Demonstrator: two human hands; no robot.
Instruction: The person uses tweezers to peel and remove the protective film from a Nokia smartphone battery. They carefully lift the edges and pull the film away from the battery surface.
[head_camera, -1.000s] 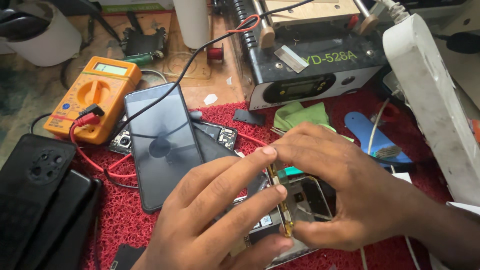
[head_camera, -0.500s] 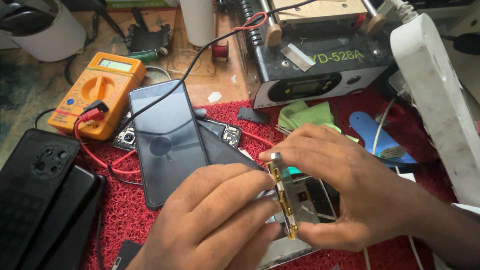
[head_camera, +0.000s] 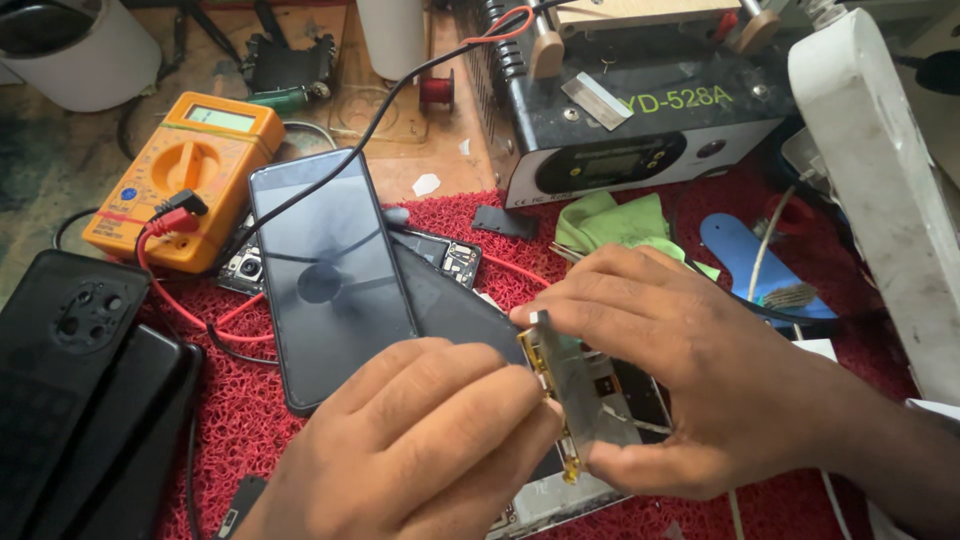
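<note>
In the head view, the right hand (head_camera: 700, 370) pinches a narrow gold-edged metal circuit board (head_camera: 572, 400) between thumb and fingers, tilted on edge over an opened phone chassis (head_camera: 560, 495) on the red looped mat (head_camera: 250, 410). The left hand (head_camera: 420, 450), fingers curled, touches the board's left edge. A dark-screened smartphone (head_camera: 325, 270) lies just left, near an orange multimeter (head_camera: 185, 175).

I am looking down at a phone repair workbench in a small electronics workshop. An orange multimeter (head_camera: 190, 175) with red and black leads sits beside a black bench machine with a display (head_camera: 640, 130), and a red bristly work mat (head_camera: 250, 420) carries a dark smartphone (head_camera: 325, 270), opened phone bodies (head_camera: 440, 255) and black back covers (head_camera: 70, 350). A blue plastic pry tool (head_camera: 760, 265) and a green cloth (head_camera: 615, 220) lie near them.
</note>
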